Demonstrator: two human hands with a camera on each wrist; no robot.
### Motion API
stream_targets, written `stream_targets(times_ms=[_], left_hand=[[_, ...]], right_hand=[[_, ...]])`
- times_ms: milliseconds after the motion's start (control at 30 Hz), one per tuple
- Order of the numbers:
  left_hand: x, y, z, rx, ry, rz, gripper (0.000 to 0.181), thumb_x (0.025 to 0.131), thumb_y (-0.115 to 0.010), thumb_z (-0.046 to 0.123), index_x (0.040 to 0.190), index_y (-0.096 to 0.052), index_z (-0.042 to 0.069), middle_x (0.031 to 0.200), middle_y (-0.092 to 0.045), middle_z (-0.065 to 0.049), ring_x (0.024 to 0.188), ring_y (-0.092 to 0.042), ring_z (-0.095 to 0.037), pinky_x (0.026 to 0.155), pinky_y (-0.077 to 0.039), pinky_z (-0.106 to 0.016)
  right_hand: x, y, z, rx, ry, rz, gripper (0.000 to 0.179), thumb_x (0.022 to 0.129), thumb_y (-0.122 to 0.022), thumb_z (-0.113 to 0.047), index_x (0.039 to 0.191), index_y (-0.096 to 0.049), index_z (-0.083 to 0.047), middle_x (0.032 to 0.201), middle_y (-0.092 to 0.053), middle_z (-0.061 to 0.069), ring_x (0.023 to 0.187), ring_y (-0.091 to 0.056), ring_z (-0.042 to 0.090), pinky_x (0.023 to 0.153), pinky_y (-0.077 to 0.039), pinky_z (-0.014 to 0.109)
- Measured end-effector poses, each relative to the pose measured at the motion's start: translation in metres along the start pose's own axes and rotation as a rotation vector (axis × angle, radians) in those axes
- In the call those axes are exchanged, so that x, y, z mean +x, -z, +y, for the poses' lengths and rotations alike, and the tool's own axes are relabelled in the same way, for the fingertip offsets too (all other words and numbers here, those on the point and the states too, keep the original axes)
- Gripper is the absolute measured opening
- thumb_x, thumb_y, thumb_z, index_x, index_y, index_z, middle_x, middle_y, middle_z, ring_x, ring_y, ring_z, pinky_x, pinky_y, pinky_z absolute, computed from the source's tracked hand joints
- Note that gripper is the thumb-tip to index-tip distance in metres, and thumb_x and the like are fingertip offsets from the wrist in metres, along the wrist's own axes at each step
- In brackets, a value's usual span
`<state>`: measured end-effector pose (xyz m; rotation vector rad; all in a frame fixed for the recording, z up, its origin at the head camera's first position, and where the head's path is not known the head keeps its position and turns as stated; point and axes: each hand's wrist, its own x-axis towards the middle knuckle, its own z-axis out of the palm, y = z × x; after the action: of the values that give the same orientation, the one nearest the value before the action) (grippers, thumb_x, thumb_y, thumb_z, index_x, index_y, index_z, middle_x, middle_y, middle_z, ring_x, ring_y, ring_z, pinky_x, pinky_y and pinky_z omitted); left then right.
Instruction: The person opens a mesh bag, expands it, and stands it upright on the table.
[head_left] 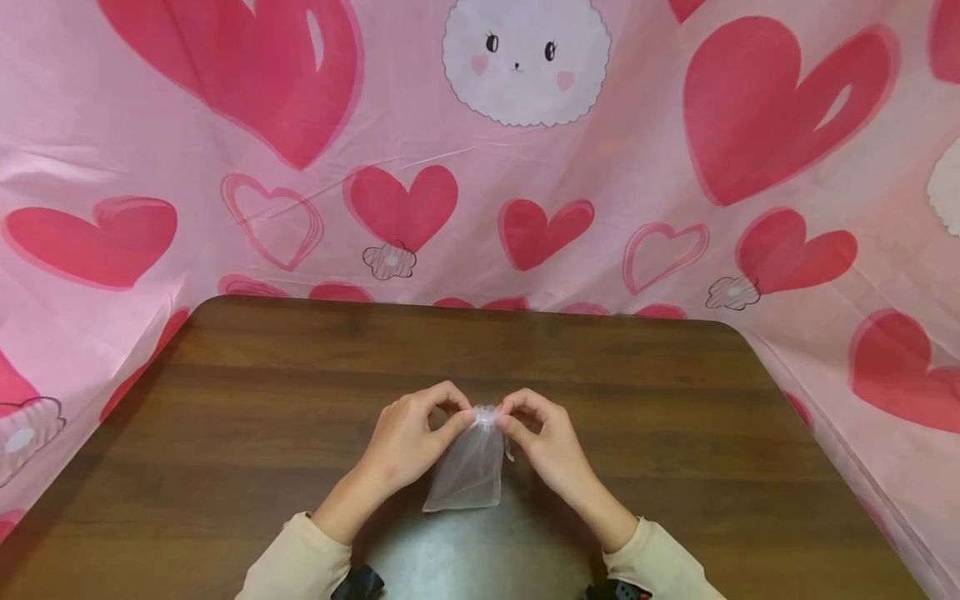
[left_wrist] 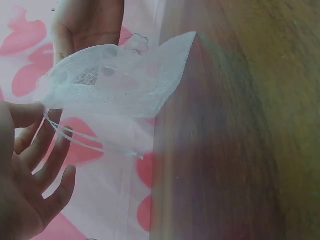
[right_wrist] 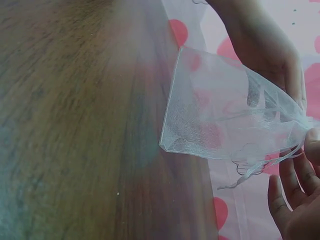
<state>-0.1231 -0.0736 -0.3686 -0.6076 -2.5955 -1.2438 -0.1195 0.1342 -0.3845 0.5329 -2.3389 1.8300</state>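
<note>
A small sheer white organza drawstring bag [head_left: 468, 475] hangs between my two hands above the table, its gathered neck at the top and its flat bottom edge down. My left hand [head_left: 408, 437] pinches the left side of the neck between thumb and forefinger. On the other side my right hand [head_left: 547, 442] pinches the neck the same way. In the left wrist view the bag [left_wrist: 115, 80] is see-through, with drawstring ends [left_wrist: 95, 142] dangling from the neck. The right wrist view shows the bag [right_wrist: 210, 110] and a loose cord [right_wrist: 242, 177] too. Nothing shows inside it.
A dark brown wooden table [head_left: 262, 400] with rounded far corners lies below my hands. Behind it and at both sides hangs a pink cloth [head_left: 480, 158] printed with hearts. Black straps [head_left: 360, 583] sit at the wrists by the beige sleeves.
</note>
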Motion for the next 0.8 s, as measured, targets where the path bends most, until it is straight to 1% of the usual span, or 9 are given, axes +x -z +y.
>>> stream_targets(times_ms=[167, 300, 433, 567, 800], left_hand=[[0.0018, 0.0006, 0.0022, 0.007, 0.017, 0.032, 0.013, 0.088, -0.076, 0.024, 0.086, -0.065, 0.030, 0.084, -0.065, 0.023, 0.076, -0.060, -0.005, 0.071, -0.047, -0.031], [0.0034, 0.0017, 0.0019, 0.014, 0.021, 0.044, 0.011, 0.089, -0.075, 0.025, 0.086, -0.066, 0.030, 0.084, -0.066, 0.021, 0.075, -0.060, -0.006, 0.070, -0.047, -0.033], [0.0040, 0.0031, -0.0004, 0.009, 0.028, 0.046, 0.010, 0.089, -0.075, 0.024, 0.087, -0.066, 0.028, 0.086, -0.067, 0.019, 0.079, -0.063, -0.007, 0.073, -0.051, -0.036], [0.0026, 0.0050, -0.0026, -0.002, 0.049, 0.051, 0.012, 0.088, -0.076, 0.023, 0.086, -0.066, 0.028, 0.086, -0.068, 0.018, 0.082, -0.064, -0.008, 0.076, -0.052, -0.039], [0.0009, 0.0058, -0.0033, 0.003, 0.062, 0.046, 0.011, 0.089, -0.076, 0.025, 0.087, -0.066, 0.029, 0.087, -0.068, 0.019, 0.081, -0.063, -0.009, 0.076, -0.049, -0.036]], right_hand=[[0.0016, 0.0015, -0.0001, -0.009, -0.003, 0.017, 0.006, 0.089, -0.069, 0.000, 0.091, -0.063, -0.001, 0.091, -0.067, 0.008, 0.087, -0.063, 0.011, 0.080, -0.051, 0.026], [0.0025, 0.0030, 0.0001, -0.002, -0.015, 0.031, 0.006, 0.089, -0.069, 0.001, 0.090, -0.064, 0.000, 0.091, -0.067, 0.011, 0.083, -0.061, 0.010, 0.073, -0.049, 0.024], [0.0029, 0.0050, 0.0011, -0.004, -0.015, 0.042, 0.006, 0.089, -0.069, 0.001, 0.090, -0.063, 0.002, 0.090, -0.068, 0.013, 0.081, -0.060, 0.010, 0.068, -0.048, 0.023], [0.0034, 0.0060, 0.0002, -0.002, -0.024, 0.044, 0.006, 0.089, -0.069, 0.002, 0.090, -0.063, 0.002, 0.090, -0.068, 0.011, 0.081, -0.061, 0.010, 0.070, -0.049, 0.023], [0.0024, 0.0094, -0.0021, -0.006, -0.046, 0.030, 0.007, 0.089, -0.070, 0.000, 0.090, -0.064, 0.001, 0.088, -0.067, 0.010, 0.079, -0.060, 0.011, 0.071, -0.049, 0.023]])
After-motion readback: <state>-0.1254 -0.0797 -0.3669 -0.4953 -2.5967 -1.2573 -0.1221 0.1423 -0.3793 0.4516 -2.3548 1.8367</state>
